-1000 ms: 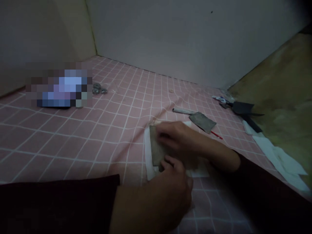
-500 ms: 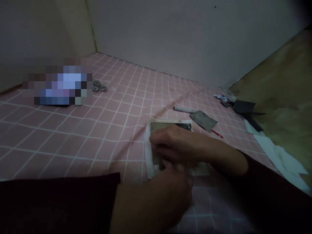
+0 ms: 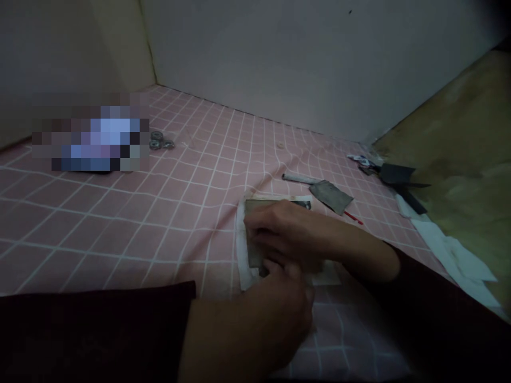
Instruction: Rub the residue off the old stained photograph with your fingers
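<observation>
A grey-brown abrasive-looking sheet [image 3: 255, 250] lies on a white paper [image 3: 241, 255] spread on the pink checked cloth [image 3: 159, 213]. My right hand [image 3: 291, 234] lies over the sheet with its fingers curled down onto it. My left hand [image 3: 263, 314] comes in from the near side and pinches at the sheet's near edge with thumb and fingertips. What lies between the two hands is hidden. Both sleeves are dark.
A second grey sheet [image 3: 331, 195], a short grey rod [image 3: 297, 178] and a thin red stick [image 3: 353, 217] lie behind the hands. Small metal rings [image 3: 159, 141] sit at the far left. Dark pieces [image 3: 395, 175] and white tissue [image 3: 455, 252] lie right, by a wooden surface [image 3: 459, 138].
My right hand has slid a little toward me over the sheet, uncovering its far edge. My left hand has stayed at the near edge.
</observation>
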Available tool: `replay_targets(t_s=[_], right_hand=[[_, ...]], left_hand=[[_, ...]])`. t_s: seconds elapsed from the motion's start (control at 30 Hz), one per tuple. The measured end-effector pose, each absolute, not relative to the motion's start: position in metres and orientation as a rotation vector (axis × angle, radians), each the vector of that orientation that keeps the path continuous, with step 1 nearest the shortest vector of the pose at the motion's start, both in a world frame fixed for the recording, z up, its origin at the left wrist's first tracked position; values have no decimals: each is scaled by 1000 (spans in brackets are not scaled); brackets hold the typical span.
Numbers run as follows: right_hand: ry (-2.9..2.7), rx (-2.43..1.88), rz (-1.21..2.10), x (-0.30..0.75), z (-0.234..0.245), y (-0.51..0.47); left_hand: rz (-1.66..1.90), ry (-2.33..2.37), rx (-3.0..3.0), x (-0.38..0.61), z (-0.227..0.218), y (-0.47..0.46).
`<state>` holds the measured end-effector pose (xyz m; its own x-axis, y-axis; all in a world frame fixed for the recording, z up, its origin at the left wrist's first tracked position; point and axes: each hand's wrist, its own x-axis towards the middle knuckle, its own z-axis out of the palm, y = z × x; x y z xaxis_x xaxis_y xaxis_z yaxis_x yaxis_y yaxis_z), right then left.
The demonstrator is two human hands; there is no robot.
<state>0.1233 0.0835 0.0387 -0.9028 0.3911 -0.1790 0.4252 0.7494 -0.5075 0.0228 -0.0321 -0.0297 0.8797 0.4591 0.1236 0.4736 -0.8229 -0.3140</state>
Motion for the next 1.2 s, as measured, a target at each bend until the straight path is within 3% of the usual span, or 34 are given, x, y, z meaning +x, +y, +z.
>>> replay_targets(t_s=[0.13, 0.23, 0.37, 0.53, 0.63, 0.9, 1.2], right_hand=[[2806, 573, -1038, 125, 39, 84], [2937, 917, -1172, 131, 43, 91], [2762, 1244, -1866, 146, 42, 96], [2100, 1308, -2616, 165, 22, 85], [1807, 1242, -2904, 171, 12, 79], [1460, 1179, -3156, 176, 9, 82], [1474, 1156, -3130, 180, -1, 86]], left_hand=[[-68, -689, -2719, 23, -29, -34], [-89, -736, -2690, 25, -26, -31], [-49, -770, -2720, 27, -21, -26], [-64, -707, -2711, 22, -12, -23], [-46, -758, -2707, 23, -11, -21], [-129, -681, -2712, 27, -26, -13], [-3, -672, -2727, 12, 17, -9]])
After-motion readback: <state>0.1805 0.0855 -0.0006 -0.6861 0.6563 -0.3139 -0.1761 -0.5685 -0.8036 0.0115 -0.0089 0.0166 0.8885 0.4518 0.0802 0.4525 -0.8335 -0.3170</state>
